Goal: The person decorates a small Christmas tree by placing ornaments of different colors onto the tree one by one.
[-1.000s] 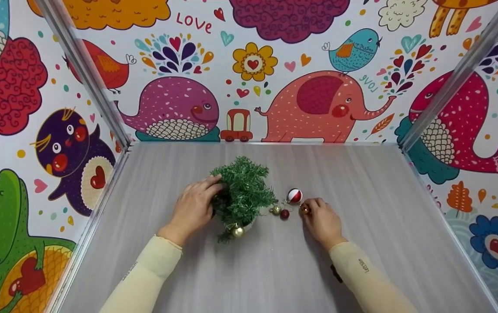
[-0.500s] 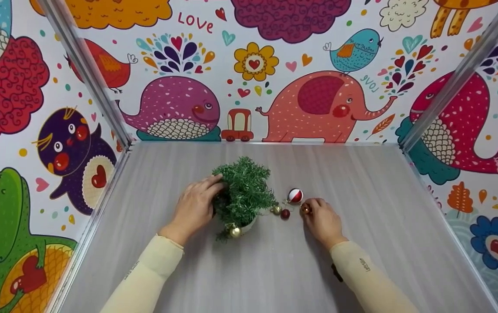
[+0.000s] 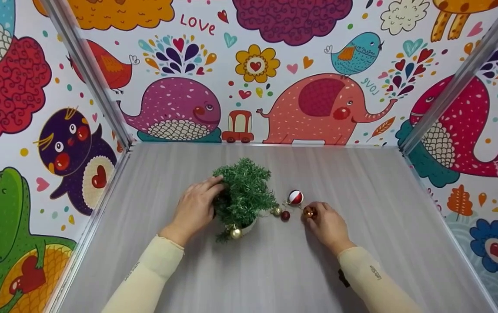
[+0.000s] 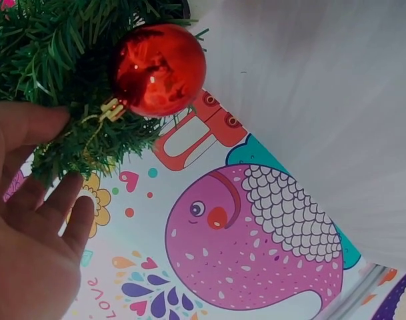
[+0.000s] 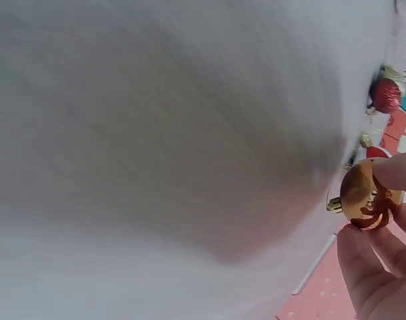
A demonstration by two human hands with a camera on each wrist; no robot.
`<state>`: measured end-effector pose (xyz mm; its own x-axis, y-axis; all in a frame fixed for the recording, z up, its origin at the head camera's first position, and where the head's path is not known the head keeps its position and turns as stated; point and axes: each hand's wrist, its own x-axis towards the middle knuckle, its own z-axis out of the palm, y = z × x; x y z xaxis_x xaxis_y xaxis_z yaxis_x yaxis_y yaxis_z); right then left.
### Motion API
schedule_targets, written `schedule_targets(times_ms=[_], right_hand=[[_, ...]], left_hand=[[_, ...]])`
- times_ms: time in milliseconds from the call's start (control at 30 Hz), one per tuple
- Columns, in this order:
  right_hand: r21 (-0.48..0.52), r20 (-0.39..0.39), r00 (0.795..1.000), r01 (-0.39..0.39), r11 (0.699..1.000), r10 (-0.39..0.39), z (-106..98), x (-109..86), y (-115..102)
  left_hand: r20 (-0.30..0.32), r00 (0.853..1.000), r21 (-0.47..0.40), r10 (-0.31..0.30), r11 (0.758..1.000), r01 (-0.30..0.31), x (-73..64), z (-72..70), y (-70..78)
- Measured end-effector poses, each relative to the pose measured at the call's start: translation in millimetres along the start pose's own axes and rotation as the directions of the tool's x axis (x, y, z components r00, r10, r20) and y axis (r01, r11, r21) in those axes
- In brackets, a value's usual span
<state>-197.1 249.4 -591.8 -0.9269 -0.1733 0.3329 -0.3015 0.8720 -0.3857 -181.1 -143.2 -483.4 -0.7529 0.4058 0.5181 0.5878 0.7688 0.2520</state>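
A small artificial Christmas tree (image 3: pixel 247 191) in a white pot (image 3: pixel 249 227) stands on the table. My left hand (image 3: pixel 194 211) holds its left side; in the left wrist view, thumb and fingers lie around a green branch (image 4: pixel 99 137). Near that hand a shiny red bauble (image 4: pixel 161 70) hangs on the tree. Low at the front hangs a gold bauble (image 3: pixel 235 232). To the right of the tree, my right hand (image 3: pixel 330 228) pinches a copper-gold bauble (image 5: pixel 363 197) between thumb and fingers, its gold cap facing away from the palm.
Between the tree and my right hand lie a red-and-white bauble (image 3: pixel 295 197), a small gold bauble (image 3: pixel 277 211) and a dark red bauble (image 3: pixel 285 215). Printed cartoon walls (image 3: pixel 249 95) with metal corner posts (image 3: pixel 88 78) enclose the grey table (image 3: pixel 249 278).
My right hand has shifted slightly right and toward me with the copper-gold bauble. The tree turned a little, its front gold bauble moving slightly left; my left hand stays on it.
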Motion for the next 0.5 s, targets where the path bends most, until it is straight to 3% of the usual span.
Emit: schedule_targets(times_ms=[133,267,500], right_hand=[[0.034,-0.04,0.999,0.012,0.999,-0.011,-12.5,-1.4,-6.2],[0.124,-0.062,0.996,0.076,0.989,-0.068,-27.8,-2.6,-20.0],[0.265,-0.071,0.973,0.23,0.937,-0.219,-44.5,-10.0,-47.2]], left_hand=[[0.003,1.0,0.001,0.004,1.0,-0.004,0.4,-0.2,-0.8],[0.005,1.0,-0.003,0.006,1.0,-0.006,0.4,-1.1,-1.1],[0.014,1.0,-0.003,0.001,1.0,0.0,-0.2,-0.5,-0.4]])
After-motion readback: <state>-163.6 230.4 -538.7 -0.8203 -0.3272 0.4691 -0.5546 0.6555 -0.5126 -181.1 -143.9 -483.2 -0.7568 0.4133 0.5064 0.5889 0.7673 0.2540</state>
